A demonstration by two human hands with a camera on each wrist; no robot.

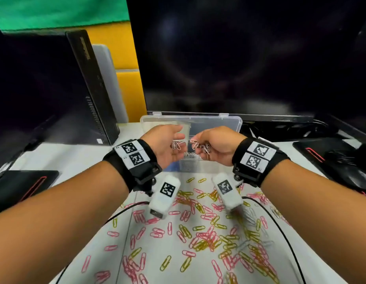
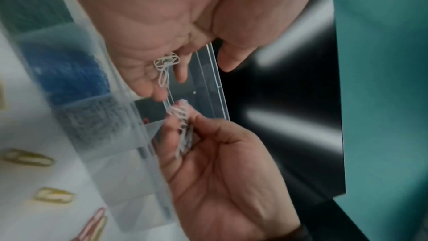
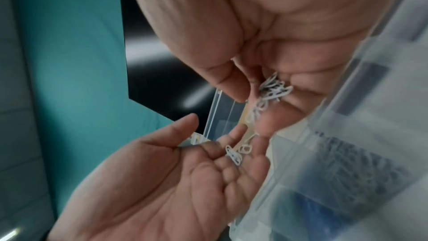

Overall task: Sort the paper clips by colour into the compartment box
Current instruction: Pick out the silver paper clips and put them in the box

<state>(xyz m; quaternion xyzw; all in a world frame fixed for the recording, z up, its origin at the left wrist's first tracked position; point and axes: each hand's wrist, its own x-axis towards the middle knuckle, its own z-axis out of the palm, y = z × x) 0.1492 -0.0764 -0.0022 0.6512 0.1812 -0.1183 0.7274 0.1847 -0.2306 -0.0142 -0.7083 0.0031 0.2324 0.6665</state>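
Both hands hover palm-up over the clear compartment box (image 1: 219, 124) at the back of the table. My left hand (image 1: 178, 140) cradles a few white paper clips (image 1: 176, 145) in its curled fingers; in the left wrist view one clip (image 2: 165, 67) hangs from them. My right hand (image 1: 198, 145) grips a bunch of white paper clips (image 3: 275, 89) between thumb and curled fingers. The two hands almost touch. One compartment holds blue clips (image 2: 69, 72), another holds dark clips (image 2: 99, 116). Several pink and yellow clips (image 1: 198, 232) lie scattered on the table in front of the box.
A large dark monitor (image 1: 239, 58) stands right behind the box, and a small black computer (image 1: 89, 89) at the back left. Black cables (image 1: 280, 222) run across the table beside the clips. Dark pads lie at the left (image 1: 20, 185) and right (image 1: 332, 156) edges.
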